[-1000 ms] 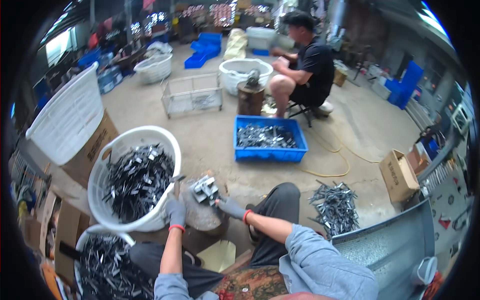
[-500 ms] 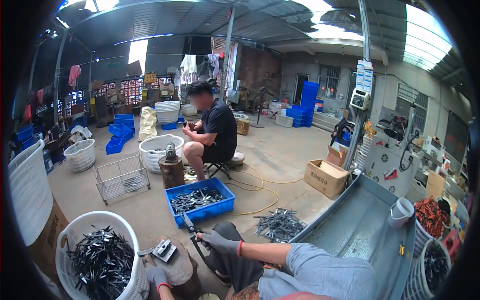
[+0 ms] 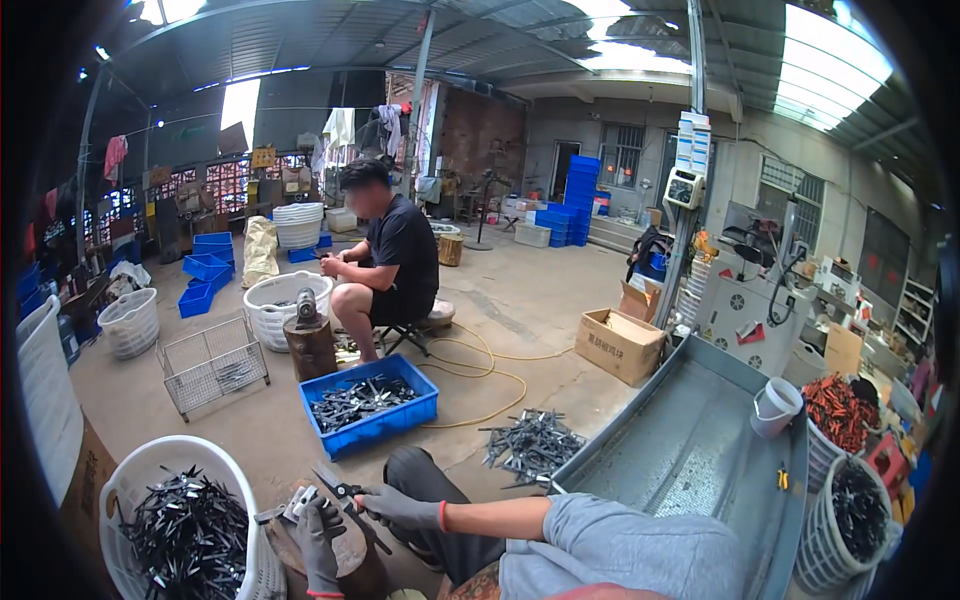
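In my gloved right hand (image 3: 398, 508) is a pair of shears (image 3: 334, 484), its blades apart from the hand and angled up to the left, its dark handles hanging down beside the stump. My gloved left hand (image 3: 320, 540) is raised over the wooden stump (image 3: 350, 550), fingers bent inward at the small metal block (image 3: 298, 502). The fingers partly cover that block, and what they pinch is too small to make out. Close on the left stands a white basket (image 3: 237, 470) heaped with dark shear parts (image 3: 185, 530).
A blue crate (image 3: 385, 425) of similar parts lies ahead, with a loose pile (image 3: 530, 445) on the floor to its right. A seated co-worker (image 3: 395, 250) works beyond. At right is a long metal trough (image 3: 690, 440) with a white bucket (image 3: 775, 408). A yellow hose (image 3: 490, 375) crosses the floor.
My left hand has risen from the stump's near side to the metal block. My right hand still holds the shears, now closer to the block. The whole view has shifted left.
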The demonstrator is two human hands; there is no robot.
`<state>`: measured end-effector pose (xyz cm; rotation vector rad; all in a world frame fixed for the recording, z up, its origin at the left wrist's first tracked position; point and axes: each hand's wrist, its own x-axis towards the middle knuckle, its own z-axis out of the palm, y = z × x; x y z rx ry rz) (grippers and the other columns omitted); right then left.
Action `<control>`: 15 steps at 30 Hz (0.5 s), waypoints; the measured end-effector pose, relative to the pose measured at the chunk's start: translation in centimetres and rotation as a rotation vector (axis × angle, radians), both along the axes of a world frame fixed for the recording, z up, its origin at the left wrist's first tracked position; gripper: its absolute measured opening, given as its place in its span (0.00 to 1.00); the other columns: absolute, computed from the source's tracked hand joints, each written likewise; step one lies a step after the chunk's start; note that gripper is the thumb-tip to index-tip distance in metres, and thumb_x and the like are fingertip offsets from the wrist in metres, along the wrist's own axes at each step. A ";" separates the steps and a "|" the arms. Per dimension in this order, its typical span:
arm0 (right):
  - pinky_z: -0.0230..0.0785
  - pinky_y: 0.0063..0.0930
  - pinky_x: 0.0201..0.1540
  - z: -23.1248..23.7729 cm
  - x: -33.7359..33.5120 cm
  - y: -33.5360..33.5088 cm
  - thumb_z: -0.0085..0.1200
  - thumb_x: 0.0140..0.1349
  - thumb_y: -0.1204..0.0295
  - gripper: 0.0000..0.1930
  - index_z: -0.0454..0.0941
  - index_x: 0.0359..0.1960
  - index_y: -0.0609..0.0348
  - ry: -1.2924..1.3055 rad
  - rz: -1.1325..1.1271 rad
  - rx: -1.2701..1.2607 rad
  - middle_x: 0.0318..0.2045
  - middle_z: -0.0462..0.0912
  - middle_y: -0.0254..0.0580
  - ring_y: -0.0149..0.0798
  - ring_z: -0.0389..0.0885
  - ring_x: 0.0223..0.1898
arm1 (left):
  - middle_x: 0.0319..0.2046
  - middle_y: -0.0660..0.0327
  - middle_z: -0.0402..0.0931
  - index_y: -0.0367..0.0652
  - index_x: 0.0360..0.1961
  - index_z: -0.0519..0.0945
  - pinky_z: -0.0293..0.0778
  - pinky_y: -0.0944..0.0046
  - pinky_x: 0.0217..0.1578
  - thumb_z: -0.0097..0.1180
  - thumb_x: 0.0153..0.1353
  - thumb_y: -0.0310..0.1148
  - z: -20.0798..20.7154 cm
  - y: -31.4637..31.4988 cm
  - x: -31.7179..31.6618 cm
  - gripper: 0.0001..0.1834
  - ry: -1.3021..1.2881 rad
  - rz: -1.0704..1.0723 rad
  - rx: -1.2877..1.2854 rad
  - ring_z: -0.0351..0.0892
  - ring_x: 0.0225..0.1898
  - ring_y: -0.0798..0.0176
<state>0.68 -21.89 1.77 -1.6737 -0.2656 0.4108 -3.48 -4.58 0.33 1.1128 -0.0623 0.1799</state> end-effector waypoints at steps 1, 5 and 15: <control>0.52 0.18 0.13 -0.4 -0.3 -0.1 0.40 0.62 0.58 0.14 0.71 0.30 0.53 0.028 0.022 -0.032 0.15 0.65 0.26 0.22 0.61 0.13 | 0.25 0.65 0.73 0.40 0.41 0.73 0.70 0.73 0.23 0.46 0.62 0.44 -0.7 0.1 0.2 0.17 0.002 -0.006 0.001 0.71 0.22 0.73; 0.52 0.19 0.15 0.3 -3.1 1.7 0.41 0.61 0.60 0.12 0.70 0.30 0.53 0.143 0.073 -0.113 0.16 0.63 0.27 0.23 0.59 0.14 | 0.20 0.66 0.72 0.41 0.33 0.74 0.64 0.77 0.14 0.50 0.61 0.35 -2.4 1.2 0.7 0.08 0.029 -0.014 0.122 0.66 0.15 0.77; 0.51 0.19 0.14 -0.1 -3.7 2.0 0.40 0.63 0.60 0.11 0.69 0.36 0.53 0.171 0.196 -0.158 0.16 0.62 0.27 0.24 0.59 0.13 | 0.13 0.67 0.68 0.41 0.28 0.74 0.55 0.76 0.07 0.50 0.61 0.36 -1.8 1.9 0.3 0.10 0.134 0.014 0.153 0.60 0.09 0.77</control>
